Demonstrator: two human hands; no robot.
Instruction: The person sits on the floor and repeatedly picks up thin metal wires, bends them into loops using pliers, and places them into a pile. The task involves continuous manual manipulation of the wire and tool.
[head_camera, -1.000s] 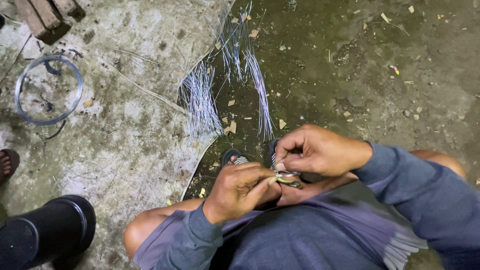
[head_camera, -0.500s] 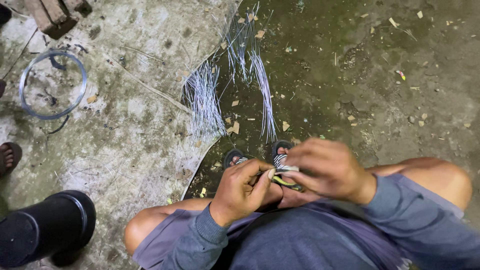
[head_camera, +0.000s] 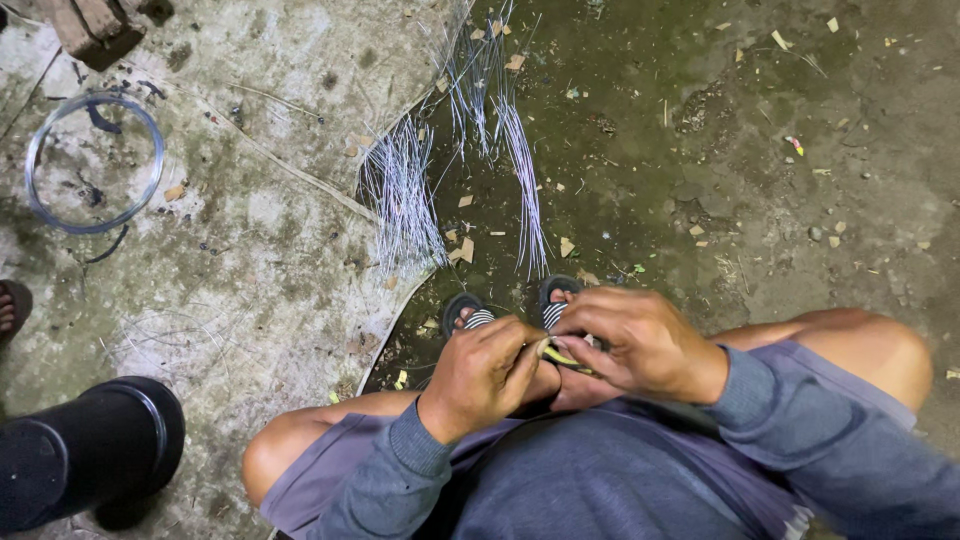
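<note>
The floor (head_camera: 760, 200) is dirty concrete, damp and dark on the right, paler on the left, littered with chips. On the pale part lies a wire coil (head_camera: 93, 163), well apart from the person, and a black boot (head_camera: 90, 455) stands at the lower left. Cut wires (head_camera: 410, 200) lie fanned in bundles just beyond the person's sandals (head_camera: 510, 308).

The person squats, knees wide, both hands together over the feet. Compared with a second ago, the right hand (head_camera: 645, 345) has dropped from above the left hand (head_camera: 485, 375) to sit level with it, and the two are now pressed close. Between them is a small yellowish piece (head_camera: 560, 357), too small to identify; a thin pale strand seems to run with it.

The left grip is clamped on the near end of that piece, thumb over forefinger. The right grip is curled round its far end, fingertips (head_camera: 590, 335) bent inward. The closing-in suggests fine twisting or binding work, held low over the sandals.
</note>
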